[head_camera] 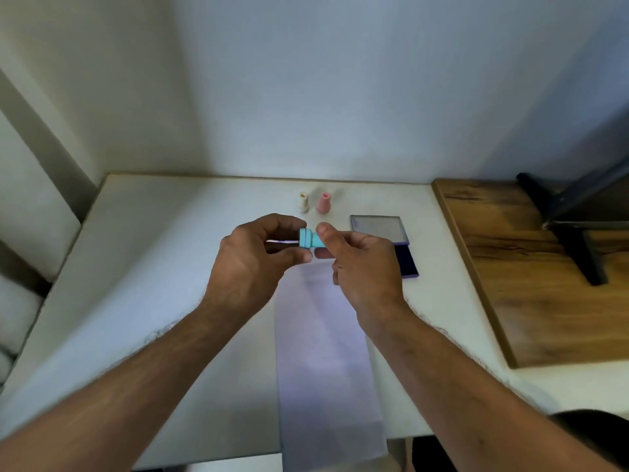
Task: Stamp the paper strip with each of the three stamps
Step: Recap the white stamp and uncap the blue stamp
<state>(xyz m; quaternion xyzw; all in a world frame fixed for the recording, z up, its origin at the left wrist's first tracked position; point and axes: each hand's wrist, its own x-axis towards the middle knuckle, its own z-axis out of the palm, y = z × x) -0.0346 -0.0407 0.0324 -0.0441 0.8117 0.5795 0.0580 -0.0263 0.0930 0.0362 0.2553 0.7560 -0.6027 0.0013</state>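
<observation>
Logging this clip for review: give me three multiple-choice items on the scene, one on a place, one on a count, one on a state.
1. Where is the ink pad?
A. right of the paper strip
B. on the wooden board
C. left of the strip

2. How many stamps stand untouched at the back of the table?
A. one
B. two
C. three

3. The ink pad's lid is
A. shut
B. open
C. missing

Answers:
1 A: it lies just beside the strip's right edge.
2 B: the cream stamp and pink stamp stand there; the blue stamp sits between the left hand and right hand.
3 B: the lid is folded back, dark pad exposed.
</observation>
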